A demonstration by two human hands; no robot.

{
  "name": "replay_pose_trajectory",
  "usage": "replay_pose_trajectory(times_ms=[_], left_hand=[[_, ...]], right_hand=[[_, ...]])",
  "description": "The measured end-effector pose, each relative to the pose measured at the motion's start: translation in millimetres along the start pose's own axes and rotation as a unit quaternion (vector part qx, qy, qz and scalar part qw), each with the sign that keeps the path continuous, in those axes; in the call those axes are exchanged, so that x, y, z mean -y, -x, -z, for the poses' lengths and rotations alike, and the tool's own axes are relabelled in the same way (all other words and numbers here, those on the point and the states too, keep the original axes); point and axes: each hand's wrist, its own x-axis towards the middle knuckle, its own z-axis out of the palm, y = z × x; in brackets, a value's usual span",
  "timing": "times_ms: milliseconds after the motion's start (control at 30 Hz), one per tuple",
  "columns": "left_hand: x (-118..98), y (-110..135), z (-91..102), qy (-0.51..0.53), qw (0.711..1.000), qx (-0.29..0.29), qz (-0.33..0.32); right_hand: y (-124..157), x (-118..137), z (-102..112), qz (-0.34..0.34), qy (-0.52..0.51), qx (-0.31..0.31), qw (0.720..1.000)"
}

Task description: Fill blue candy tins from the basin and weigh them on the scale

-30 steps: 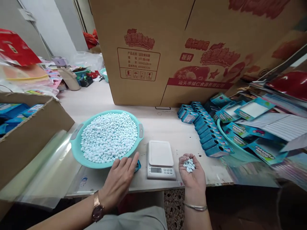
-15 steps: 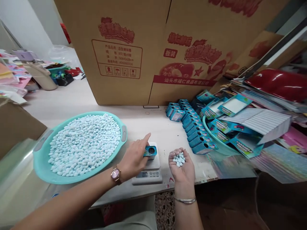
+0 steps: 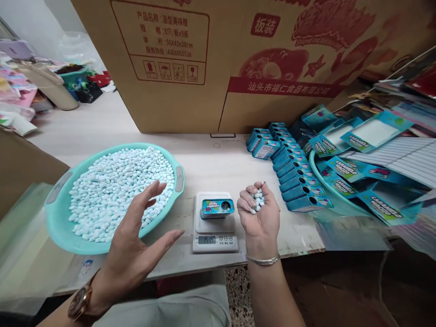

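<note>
Left hand (image 3: 128, 250) had thumb and fingers spread apart, left of a white plastic digital scale (image 3: 214, 227). Right hand (image 3: 260, 223), just right of the scale, curled around small pale-blue pellets (image 3: 259, 200). A small blue printed box (image 3: 217, 209), dark round hole upward, sat on the scale. Left of it stood a turquoise plastic basin (image 3: 54, 220) of similar pellets.

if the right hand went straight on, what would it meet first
Probably the small blue boxes before the carton, though how high the right hand hovers is unclear.
</note>
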Motion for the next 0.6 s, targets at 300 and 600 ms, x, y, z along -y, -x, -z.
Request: replay_pose_trajectory(times_ms=[300,600], left_hand=[[11,13,-12.6,0.009,0.999,0.046,-0.009],[6,-9,-54.3,0.025,0.989,0.115,-0.093]], right_hand=[[-3,-9,-14,0.022,0.044,-0.031,0.998],[-2,-15,-24,0.058,0.086,-0.046,0.994]])
